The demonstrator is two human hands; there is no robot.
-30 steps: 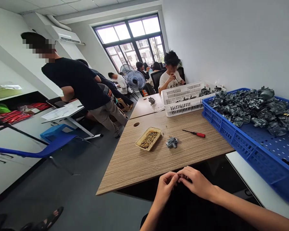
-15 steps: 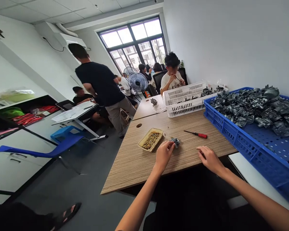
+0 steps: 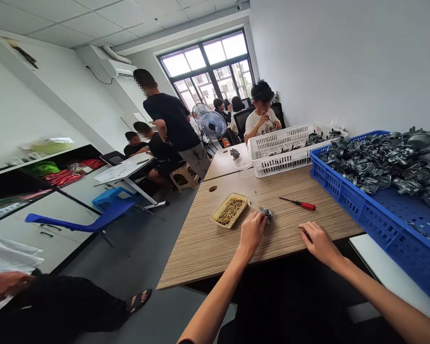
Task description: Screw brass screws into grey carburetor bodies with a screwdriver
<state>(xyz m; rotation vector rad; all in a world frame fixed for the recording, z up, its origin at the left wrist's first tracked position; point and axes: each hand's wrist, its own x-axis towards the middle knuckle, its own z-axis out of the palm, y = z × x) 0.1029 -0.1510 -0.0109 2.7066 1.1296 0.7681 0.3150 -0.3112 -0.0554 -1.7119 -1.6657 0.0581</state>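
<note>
My left hand [image 3: 251, 235] is closed on a small grey metal carburetor [image 3: 268, 214], which sits on the wooden table [image 3: 189, 253]; brass-coloured bits show at its top. Just left of it stands a cream tray [image 3: 215, 220] full of small brass pieces [image 3: 231, 210], seemingly jets or screws. My right hand [image 3: 318, 241] rests at the table's front edge, fingers loosely stretched and apart, with nothing visible in them. Beyond it lies a screwdriver [image 3: 306, 205] with a red handle, its tip pointing left.
A blue crate [image 3: 335, 179] heaped with carburetors [image 3: 383, 160] stands on the right. Behind the table's middle is a white crate [image 3: 283, 165] holding parts. A co-worker [image 3: 263, 119] sits across, another person [image 3: 172, 119] stands further left. At lower left, someone's leg [image 3: 75, 301] extends near a blue chair [image 3: 79, 222].
The view has shifted a little to the left. The standing person has turned and stepped right, uncovering a seated person. More of the person at lower left shows. My hands keep their places.
</note>
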